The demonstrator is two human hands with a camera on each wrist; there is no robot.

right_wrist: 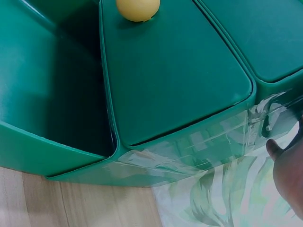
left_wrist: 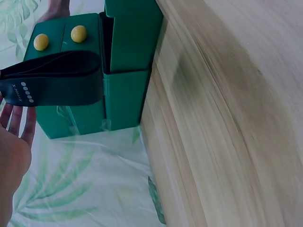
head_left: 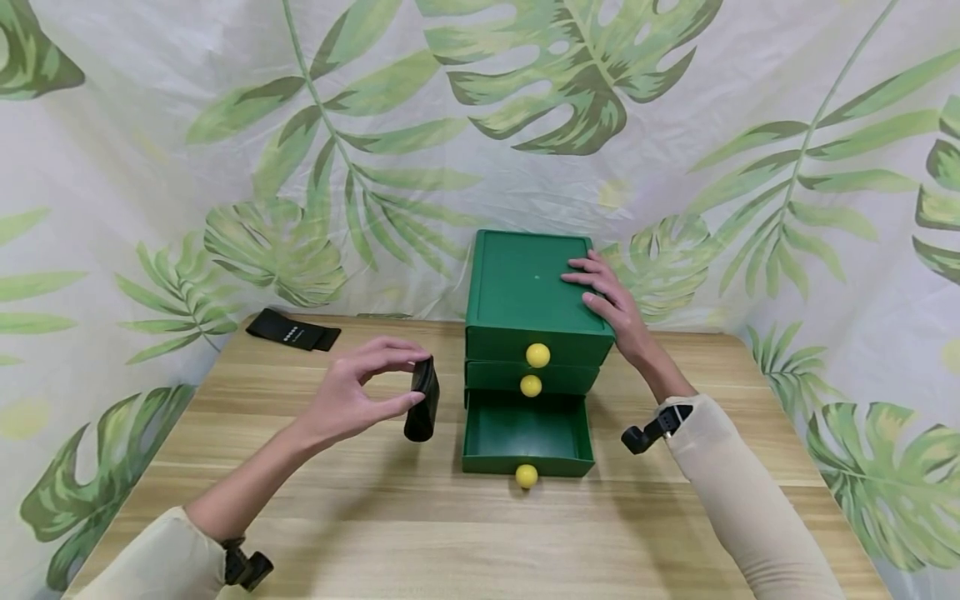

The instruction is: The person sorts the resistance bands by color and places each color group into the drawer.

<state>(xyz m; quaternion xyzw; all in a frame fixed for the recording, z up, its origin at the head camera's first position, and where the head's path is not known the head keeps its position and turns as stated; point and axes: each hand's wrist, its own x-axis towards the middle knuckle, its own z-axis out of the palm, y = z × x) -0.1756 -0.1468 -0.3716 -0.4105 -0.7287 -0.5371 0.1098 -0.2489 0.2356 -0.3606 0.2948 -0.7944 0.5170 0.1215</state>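
My left hand pinches a folded black resistance band between thumb and fingers, above the table and left of a green three-drawer cabinet. Small white print, reading roughly "X-Heavy", shows on the band in the left wrist view. The cabinet's bottom drawer is pulled out, and nothing lies on its visible floor. Its upper two drawers are closed. My right hand rests on the top right edge of the cabinet with fingers spread. Only part of that hand shows in the right wrist view.
A second black band lies folded at the table's back left corner. Round yellow knobs stick out from the drawer fronts. Behind the wooden table hangs a leaf-patterned cloth. Clear tape runs along the cabinet's side.
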